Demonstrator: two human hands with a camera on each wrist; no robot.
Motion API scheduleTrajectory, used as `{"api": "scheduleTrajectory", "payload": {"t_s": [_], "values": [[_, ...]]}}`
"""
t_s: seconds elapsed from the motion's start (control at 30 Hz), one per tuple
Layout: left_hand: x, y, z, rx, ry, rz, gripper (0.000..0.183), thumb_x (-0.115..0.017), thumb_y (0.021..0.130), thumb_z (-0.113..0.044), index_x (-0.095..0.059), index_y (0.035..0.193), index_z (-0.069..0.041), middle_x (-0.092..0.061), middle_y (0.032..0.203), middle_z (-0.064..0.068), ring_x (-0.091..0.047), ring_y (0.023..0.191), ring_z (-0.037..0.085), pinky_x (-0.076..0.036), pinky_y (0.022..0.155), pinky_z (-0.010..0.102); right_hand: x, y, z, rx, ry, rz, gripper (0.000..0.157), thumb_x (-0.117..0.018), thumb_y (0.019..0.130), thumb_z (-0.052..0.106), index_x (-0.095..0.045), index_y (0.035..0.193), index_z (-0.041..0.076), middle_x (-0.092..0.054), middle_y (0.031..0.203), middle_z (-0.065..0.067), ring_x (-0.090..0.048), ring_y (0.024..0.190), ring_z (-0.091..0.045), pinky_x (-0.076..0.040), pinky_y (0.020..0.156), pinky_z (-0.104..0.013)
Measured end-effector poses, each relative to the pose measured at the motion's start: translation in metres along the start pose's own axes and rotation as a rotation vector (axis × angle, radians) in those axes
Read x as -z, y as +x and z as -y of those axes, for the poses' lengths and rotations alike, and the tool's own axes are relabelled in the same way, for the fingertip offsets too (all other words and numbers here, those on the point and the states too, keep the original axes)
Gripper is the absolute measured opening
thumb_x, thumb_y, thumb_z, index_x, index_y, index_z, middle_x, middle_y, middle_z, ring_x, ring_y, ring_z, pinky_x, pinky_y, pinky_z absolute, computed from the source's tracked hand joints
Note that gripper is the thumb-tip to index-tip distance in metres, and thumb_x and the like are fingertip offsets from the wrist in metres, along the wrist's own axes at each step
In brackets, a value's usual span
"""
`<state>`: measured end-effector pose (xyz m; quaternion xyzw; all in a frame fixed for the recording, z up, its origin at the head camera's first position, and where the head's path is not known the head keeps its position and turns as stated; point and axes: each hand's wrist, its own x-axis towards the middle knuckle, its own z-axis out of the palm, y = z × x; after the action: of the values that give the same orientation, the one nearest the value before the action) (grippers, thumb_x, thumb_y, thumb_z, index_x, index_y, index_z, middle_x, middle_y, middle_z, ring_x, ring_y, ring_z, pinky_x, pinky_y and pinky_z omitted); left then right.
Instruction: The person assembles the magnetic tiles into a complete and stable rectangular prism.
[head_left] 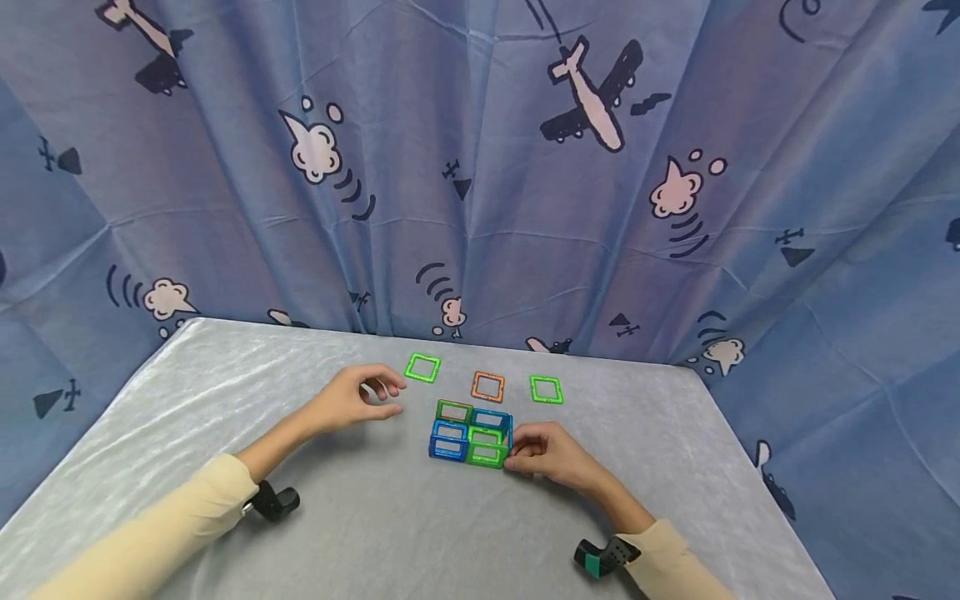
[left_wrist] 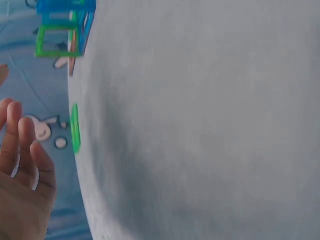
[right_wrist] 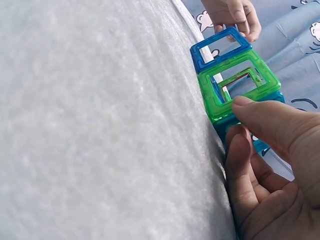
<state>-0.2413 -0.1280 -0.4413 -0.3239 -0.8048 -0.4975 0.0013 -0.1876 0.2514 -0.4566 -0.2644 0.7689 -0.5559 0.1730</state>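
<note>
A low structure of square-framed magnetic tiles, blue and green with one orange-edged tile at the back left, stands on the table. At its right end, my right hand pinches the corner. In the right wrist view, the thumb lies on the edge of the front green tile, with the fingers curled by the blue side tile. My left hand is held left of the structure, apart from it, fingers loosely bent and nothing between them.
Behind the structure lie a green tile at left, an orange tile in the middle and another green tile at right. The pale cloth-covered table ends at a blue curtain with airplane prints.
</note>
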Motion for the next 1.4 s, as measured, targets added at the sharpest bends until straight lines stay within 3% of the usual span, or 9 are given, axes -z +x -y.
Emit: {"api": "scheduleTrajectory", "payload": {"t_s": [0.23, 0.6, 0.8, 1.23, 1.4], "values": [[0.009, 0.002, 0.012, 0.02, 0.011, -0.036, 0.031, -0.085, 0.085, -0.013, -0.072, 0.11, -0.001, -0.068, 0.099, 0.017, -0.065, 0.086, 0.026, -0.052, 0.071, 0.033, 0.001, 0.0, -0.001, 0.006, -0.001, 0.002, 0.015, -0.074, 0.09, -0.005, -0.07, 0.103, -0.008, -0.065, 0.081, -0.015, -0.055, 0.065, -0.012, -0.044, 0.055, -0.025], [0.008, 0.011, 0.024, 0.051, 0.019, -0.007, 0.034, -0.085, 0.085, -0.014, -0.071, 0.114, -0.001, -0.068, 0.103, 0.016, -0.064, 0.09, 0.028, -0.053, 0.075, 0.035, 0.001, 0.001, 0.0, -0.009, -0.002, 0.005, 0.016, -0.073, 0.091, -0.002, -0.071, 0.107, -0.007, -0.068, 0.086, -0.021, -0.056, 0.066, -0.015, -0.046, 0.057, -0.026], [0.008, 0.02, 0.029, 0.04, 0.037, -0.012, 0.036, -0.085, 0.084, -0.011, -0.07, 0.115, 0.002, -0.068, 0.104, 0.017, -0.065, 0.092, 0.03, -0.053, 0.081, 0.044, 0.001, 0.001, -0.001, 0.015, 0.008, 0.012, 0.016, -0.072, 0.092, -0.003, -0.07, 0.107, -0.007, -0.067, 0.082, -0.016, -0.054, 0.065, -0.014, -0.044, 0.055, -0.025], [0.004, 0.038, 0.042, 0.079, 0.086, -0.01, 0.052, -0.088, 0.081, -0.018, -0.066, 0.125, 0.0, -0.067, 0.11, 0.017, -0.062, 0.097, 0.034, -0.049, 0.087, 0.05, 0.001, 0.002, -0.003, 0.006, 0.002, 0.013, 0.014, -0.073, 0.092, -0.001, -0.071, 0.105, -0.005, -0.067, 0.081, -0.01, -0.054, 0.065, -0.014, -0.044, 0.055, -0.024], [0.001, 0.044, 0.048, 0.081, 0.116, -0.043, 0.058, -0.091, 0.077, -0.017, -0.065, 0.126, 0.0, -0.067, 0.109, 0.018, -0.062, 0.096, 0.035, -0.048, 0.088, 0.051, 0.001, 0.001, -0.002, 0.006, -0.004, 0.007, 0.013, -0.073, 0.092, -0.002, -0.07, 0.104, -0.006, -0.066, 0.081, -0.012, -0.054, 0.064, -0.013, -0.044, 0.055, -0.024]]}}
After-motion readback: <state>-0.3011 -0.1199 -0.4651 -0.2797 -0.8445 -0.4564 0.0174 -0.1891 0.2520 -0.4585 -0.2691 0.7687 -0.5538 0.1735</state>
